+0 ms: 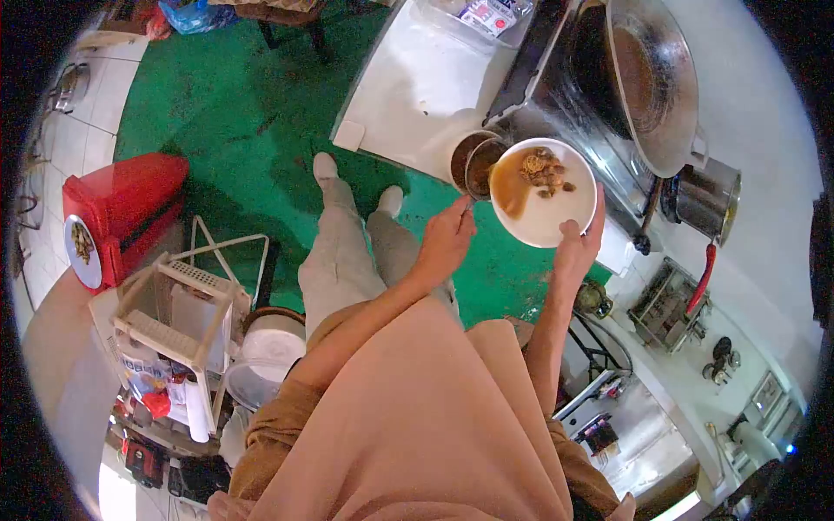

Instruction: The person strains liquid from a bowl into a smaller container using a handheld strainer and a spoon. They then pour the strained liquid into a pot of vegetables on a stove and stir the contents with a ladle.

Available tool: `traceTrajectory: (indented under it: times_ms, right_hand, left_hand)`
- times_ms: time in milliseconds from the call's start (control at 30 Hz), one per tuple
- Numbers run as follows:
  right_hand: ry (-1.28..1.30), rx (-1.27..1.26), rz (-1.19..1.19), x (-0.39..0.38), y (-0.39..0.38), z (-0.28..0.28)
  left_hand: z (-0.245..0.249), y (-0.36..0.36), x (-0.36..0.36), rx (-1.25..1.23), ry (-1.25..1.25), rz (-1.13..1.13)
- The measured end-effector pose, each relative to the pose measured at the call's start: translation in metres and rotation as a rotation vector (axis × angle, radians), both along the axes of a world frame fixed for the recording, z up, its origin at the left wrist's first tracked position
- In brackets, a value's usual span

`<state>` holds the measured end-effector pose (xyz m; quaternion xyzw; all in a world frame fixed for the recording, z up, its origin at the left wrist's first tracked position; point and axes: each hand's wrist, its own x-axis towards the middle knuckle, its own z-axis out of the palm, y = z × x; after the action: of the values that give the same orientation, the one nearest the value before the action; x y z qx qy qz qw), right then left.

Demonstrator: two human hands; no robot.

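Green floor (234, 104), two hands (447, 233) (579, 250), one ladle (483, 171), one plate (556, 222)

Ladle (483, 171) beside sauce-streaked white dish (540, 219)

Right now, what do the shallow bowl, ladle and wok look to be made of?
Shallow bowl: smooth, evenly white surface suggests ceramic or melamine; I cannot tell which.
Ladle: probably metal, given its thin, bright rim.
Wok: almost certainly metal, judging by its grey glints; its inside looks brownish and worn.
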<state>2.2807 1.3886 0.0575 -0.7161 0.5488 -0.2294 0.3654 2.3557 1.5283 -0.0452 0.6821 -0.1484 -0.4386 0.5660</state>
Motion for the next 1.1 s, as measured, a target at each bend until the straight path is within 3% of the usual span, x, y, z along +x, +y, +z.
traceTrajectory:
  times_ms: [1100]
  right_hand:
    - [0.17,-0.158,0.132,0.012,-0.002,0.008]
  left_hand:
    - [0.0,-0.002,-0.002,-0.042,-0.008,0.017]
